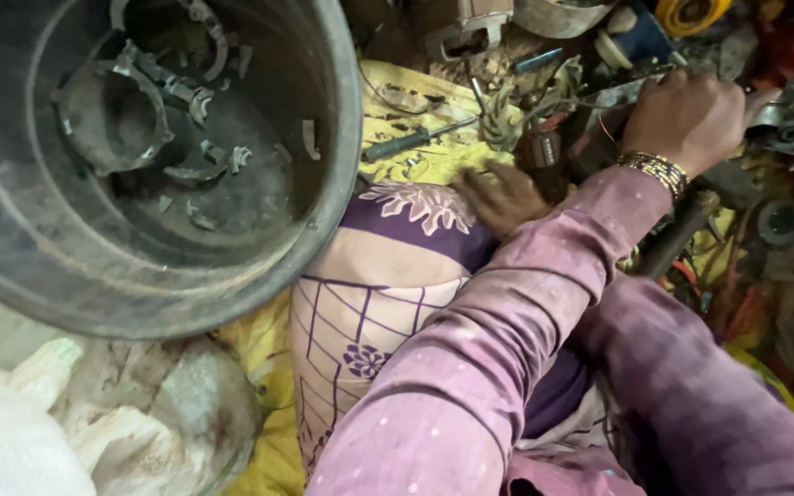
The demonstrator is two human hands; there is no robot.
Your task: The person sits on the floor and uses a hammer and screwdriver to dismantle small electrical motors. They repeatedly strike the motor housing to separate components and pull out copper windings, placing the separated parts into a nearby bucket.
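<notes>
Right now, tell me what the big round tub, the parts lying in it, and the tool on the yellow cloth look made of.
Tub: probably dark rubber or plastic; matte, scuffed, dusty, with a thick rolled rim.
Parts in the tub: likely cast metal; dull grey, grimy rings and broken pieces.
Screwdriver: thin metal shaft with a dark handle, perhaps plastic; too small to be sure.
</notes>
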